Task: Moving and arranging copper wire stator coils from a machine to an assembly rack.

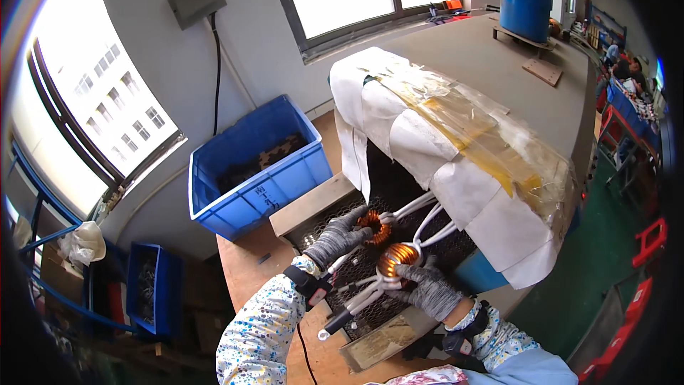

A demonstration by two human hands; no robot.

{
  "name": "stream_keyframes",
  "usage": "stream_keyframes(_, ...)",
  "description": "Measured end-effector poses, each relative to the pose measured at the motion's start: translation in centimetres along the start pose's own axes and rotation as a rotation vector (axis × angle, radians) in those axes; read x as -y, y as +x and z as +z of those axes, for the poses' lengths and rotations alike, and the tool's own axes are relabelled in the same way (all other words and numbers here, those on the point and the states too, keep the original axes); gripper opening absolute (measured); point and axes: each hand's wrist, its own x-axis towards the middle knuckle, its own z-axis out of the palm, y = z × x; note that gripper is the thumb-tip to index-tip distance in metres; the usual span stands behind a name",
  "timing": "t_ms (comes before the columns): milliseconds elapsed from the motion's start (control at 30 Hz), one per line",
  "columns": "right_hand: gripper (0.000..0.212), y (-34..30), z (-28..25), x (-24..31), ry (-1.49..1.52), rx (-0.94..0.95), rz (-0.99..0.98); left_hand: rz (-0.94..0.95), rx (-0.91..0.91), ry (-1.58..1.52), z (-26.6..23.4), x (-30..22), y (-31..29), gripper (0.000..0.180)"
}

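Wearing a grey glove, my left hand (333, 237) has its fingers closed on the left side of a copper-wound ring coil (383, 230). My right hand (432, 289), gloved the same way, grips a second copper coil (396, 258), which looks larger and sits nearer to me. Thick white leads (367, 294) run from this coil toward the lower left, and more white leads (436, 227) run up under a cover. Both coils are over a dark mesh surface (370, 319) with a metal edge. My right fingertips are partly hidden by the coil.
A machine hood with white sheets (422, 134) and yellowed tape rises just beyond my hands. At left stands a blue crate (306, 171) with dark pieces inside; a smaller blue bin (167, 292) is lower down. A blue bucket (526, 0) stands at the back right. People are far right.
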Motion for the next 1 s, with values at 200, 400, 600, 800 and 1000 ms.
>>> stream_keyframes(200,0.068,0.0,0.0,-0.2,0.049,0.140,-0.027,0.216,-0.085,-0.090,-0.9,-5.2,-5.5,0.058)
stream_keyframes(400,0.072,-3.7,-1.1,-2.3,-0.303,-0.053,-0.328,0.314,-0.189,-0.281,-0.9,-7.6,-19.8,0.044)
stream_keyframes(600,0.012,-9.4,-1.4,-8.0,-0.786,0.225,-0.371,-0.096,-0.177,-0.509,6.4,-1.7,-32.8,0.030)
stream_keyframes(800,0.028,-13.3,-3.0,-16.6,-1.401,0.477,-0.298,-0.108,-0.138,-0.539,15.7,5.9,-39.5,0.028)
stream_keyframes(1000,0.032,-17.8,-9.7,-21.4,-2.113,0.646,-0.382,-0.230,0.128,-0.617,20.5,7.5,-40.4,0.030)
